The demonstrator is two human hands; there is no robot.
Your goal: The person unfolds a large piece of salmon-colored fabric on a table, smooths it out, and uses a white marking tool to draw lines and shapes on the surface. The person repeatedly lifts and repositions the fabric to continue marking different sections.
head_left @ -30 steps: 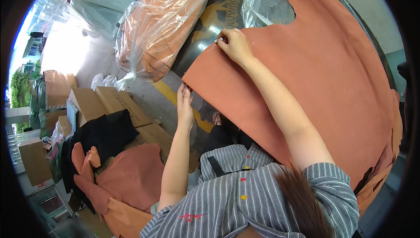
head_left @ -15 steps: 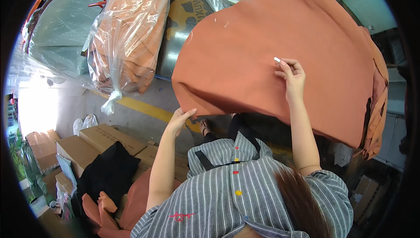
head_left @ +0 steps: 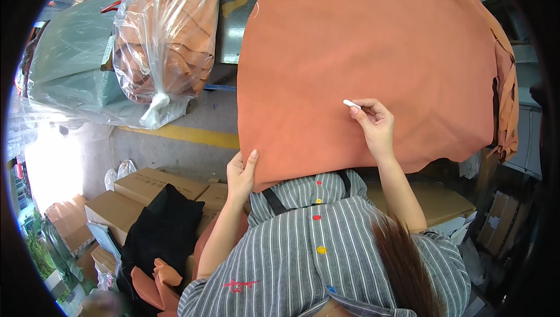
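A large sheet of orange-brown leather-like material (head_left: 361, 43) spreads over the surface before me and hangs toward my body. My left hand (head_left: 241, 172) pinches its near left edge, thumb on top and the fingers partly hidden beneath. Above the sheet, right of its middle, my right hand (head_left: 375, 123) holds a short white chalk stick (head_left: 351, 104) between thumb and fingertips. Small pale curved marks (head_left: 257, 9) show near the sheet's far left edge.
Clear plastic bags of folded orange material (head_left: 166, 43) and of something greyish (head_left: 73, 54) lie at the far left. Cardboard boxes (head_left: 154, 186) and black cloth (head_left: 160, 229) sit at lower left. Orange strips (head_left: 506, 95) hang at the right. A yellow line (head_left: 186, 134) crosses the floor.
The sheet's near edge has come closer to my body and lies flatter. My left hand moved slightly down with it; my right hand, with the chalk, moved left and down.
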